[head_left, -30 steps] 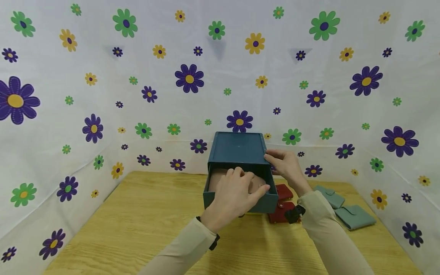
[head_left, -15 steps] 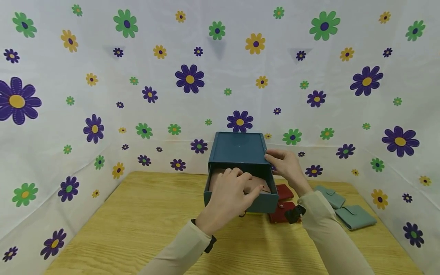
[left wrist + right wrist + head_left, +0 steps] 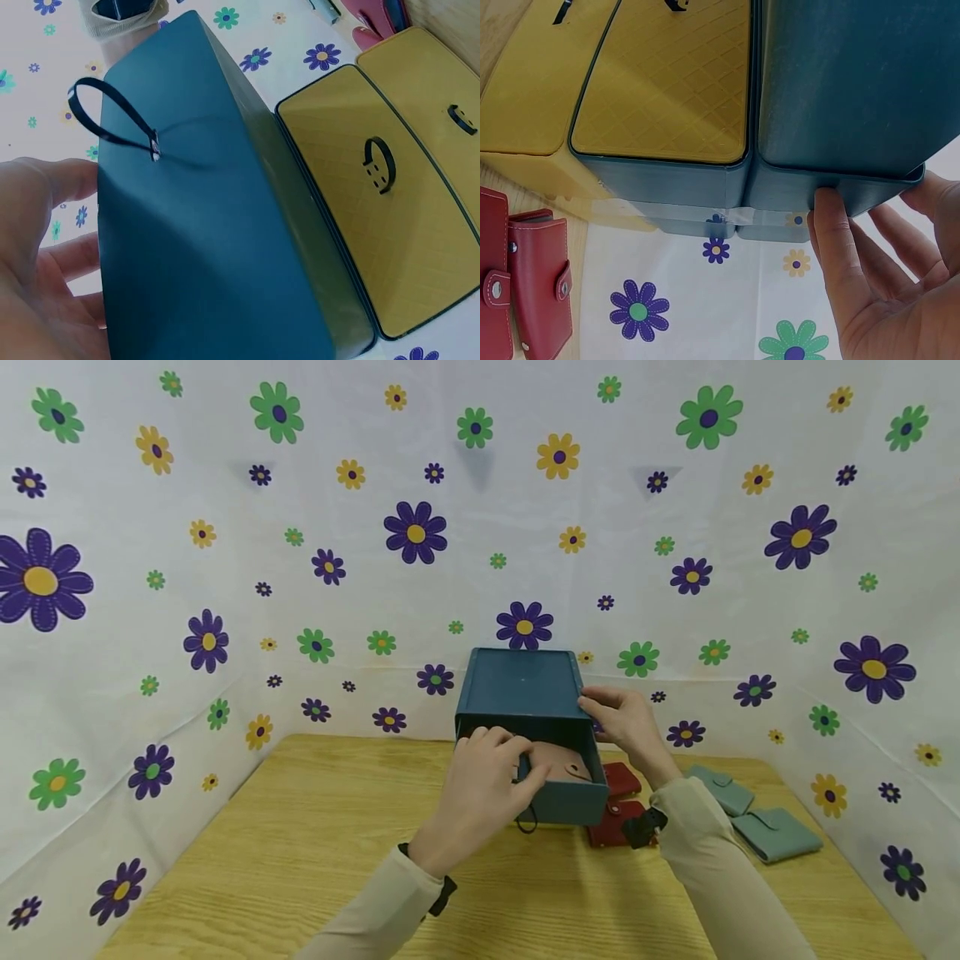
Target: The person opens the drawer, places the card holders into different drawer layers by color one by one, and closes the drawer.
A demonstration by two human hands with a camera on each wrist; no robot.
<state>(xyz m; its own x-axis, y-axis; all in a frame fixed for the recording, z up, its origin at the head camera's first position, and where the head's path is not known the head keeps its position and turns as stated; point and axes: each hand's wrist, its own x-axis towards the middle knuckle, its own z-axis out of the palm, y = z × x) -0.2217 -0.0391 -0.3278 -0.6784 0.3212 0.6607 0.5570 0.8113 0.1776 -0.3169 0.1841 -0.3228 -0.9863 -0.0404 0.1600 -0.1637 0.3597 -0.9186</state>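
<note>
A blue drawer (image 3: 570,802) stands pulled out of a blue cabinet (image 3: 521,681). Inside it lies a pinkish-tan wallet (image 3: 553,763) with a snap strap. My left hand (image 3: 483,789) reaches over the drawer's front left, thumb spread from the fingers; the fingertips are hidden inside. In the left wrist view its fingers go behind the drawer front (image 3: 202,225), near a black loop pull (image 3: 112,112). With my right hand (image 3: 622,727) I touch the cabinet's right side and top edge. In the right wrist view one finger lies straight against the side wall (image 3: 780,195).
Two red wallets (image 3: 617,820) lie right of the cabinet, below my right wrist. Farther right are two grey-green wallets (image 3: 776,833). Yellow-fronted drawers (image 3: 382,202) sit stacked under the open drawer. Flowered white sheeting (image 3: 375,568) backs the wood-grain table (image 3: 300,852).
My left hand has moved left across the drawer, uncovering more of the pinkish-tan wallet and the loop pull. My right hand stays at the cabinet.
</note>
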